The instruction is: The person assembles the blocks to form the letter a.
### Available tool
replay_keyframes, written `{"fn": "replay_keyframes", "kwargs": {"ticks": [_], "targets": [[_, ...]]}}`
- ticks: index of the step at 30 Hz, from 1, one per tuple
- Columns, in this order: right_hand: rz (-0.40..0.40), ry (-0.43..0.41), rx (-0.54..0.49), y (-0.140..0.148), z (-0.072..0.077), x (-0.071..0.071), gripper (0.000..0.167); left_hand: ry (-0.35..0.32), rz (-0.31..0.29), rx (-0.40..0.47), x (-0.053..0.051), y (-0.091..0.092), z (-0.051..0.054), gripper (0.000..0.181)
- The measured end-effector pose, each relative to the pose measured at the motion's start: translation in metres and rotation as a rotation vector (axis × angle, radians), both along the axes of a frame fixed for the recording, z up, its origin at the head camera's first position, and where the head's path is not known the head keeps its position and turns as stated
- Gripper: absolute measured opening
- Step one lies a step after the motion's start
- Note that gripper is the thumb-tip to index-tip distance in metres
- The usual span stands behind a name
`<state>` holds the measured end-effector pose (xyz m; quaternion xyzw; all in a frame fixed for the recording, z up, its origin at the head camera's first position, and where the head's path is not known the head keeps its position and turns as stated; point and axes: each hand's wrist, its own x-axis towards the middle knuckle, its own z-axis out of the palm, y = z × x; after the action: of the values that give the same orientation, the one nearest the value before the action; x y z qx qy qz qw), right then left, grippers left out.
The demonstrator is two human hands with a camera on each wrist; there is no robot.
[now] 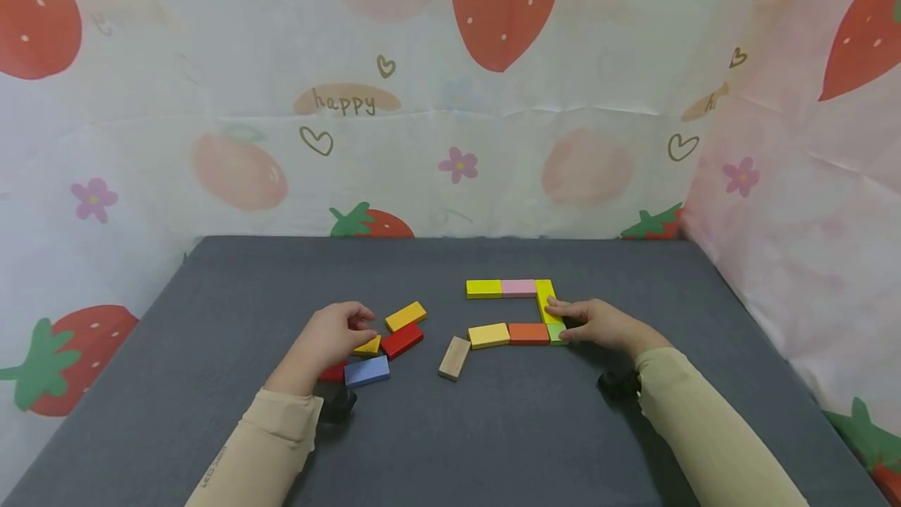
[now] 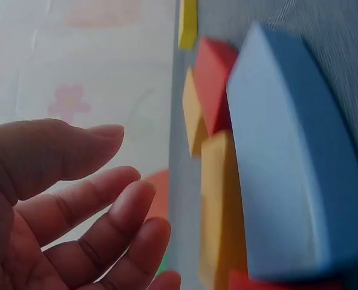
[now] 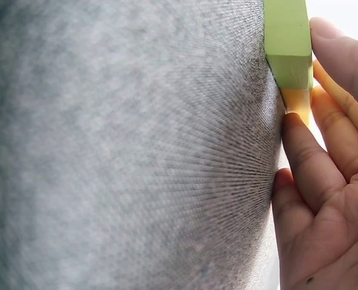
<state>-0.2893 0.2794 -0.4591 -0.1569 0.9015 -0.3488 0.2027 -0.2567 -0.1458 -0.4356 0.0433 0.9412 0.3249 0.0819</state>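
Right hand [image 1: 608, 325], right of centre in the head view: fingers extended and slightly bent, not wrapped round anything. A fingertip touches a bright yellow block [image 1: 546, 300]; the thumb tip meets a light green block [image 1: 557, 333].

Left hand [image 1: 331, 339], left of centre: fingers loosely bent, thumb and fingertips apart, grasp vacant. It hovers over a loose cluster.

Cluster, left of centre: an amber block [image 1: 406, 316] uppermost, a red block [image 1: 403, 340] just below it, a yellow-orange block [image 1: 367, 348] partly hidden by the fingers, a blue block [image 1: 367, 371] lowest and a second red block [image 1: 334, 373] mostly behind the wrist.

Arrangement, right of centre: upper row, a second yellow block [image 1: 483, 289] end to end with a pink block [image 1: 518, 288]. The bright yellow block runs down from that row's right end to the green block, which closes the lower row after a pale yellow block [image 1: 489, 336] and an orange block [image 1: 529, 333]. A plain wooden block [image 1: 454, 358] lies slanted beside the lower row's left end; contact cannot be determined.

Beige sleeves [image 1: 711, 421] enter from the lower edge.

Surface: dark grey desk [image 1: 493, 444], fabric-textured, filling the lower frame.

Room: pale cloth [image 1: 267, 22] behind and at both sides, creased, pinkish at right, printed with strawberries [image 1: 504, 6], flowers [image 1: 458, 166] and "happy" at upper centre-left.
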Motion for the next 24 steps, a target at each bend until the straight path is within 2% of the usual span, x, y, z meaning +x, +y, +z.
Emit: {"fn": "replay_keyframes", "kwargs": {"ticks": [4,11,18,24], "targets": [[0.008,0.006,0.009,0.001,0.0,-0.001,0.058,-0.018,0.025,-0.004,-0.002,-0.015,-0.004,0.03],[0.013,0.004,0.002,0.001,-0.002,-0.002,0.058,-0.121,0.04,-0.052,-0.008,-0.027,-0.017,0.034],[0.007,0.0,0.015,0.001,-0.002,-0.003,0.058,-0.123,0.042,-0.084,-0.011,-0.032,-0.024,0.028],[-0.002,-0.006,0.025,0.001,-0.003,-0.003,0.058,-0.11,0.031,-0.094,-0.01,-0.032,-0.023,0.02]]}}
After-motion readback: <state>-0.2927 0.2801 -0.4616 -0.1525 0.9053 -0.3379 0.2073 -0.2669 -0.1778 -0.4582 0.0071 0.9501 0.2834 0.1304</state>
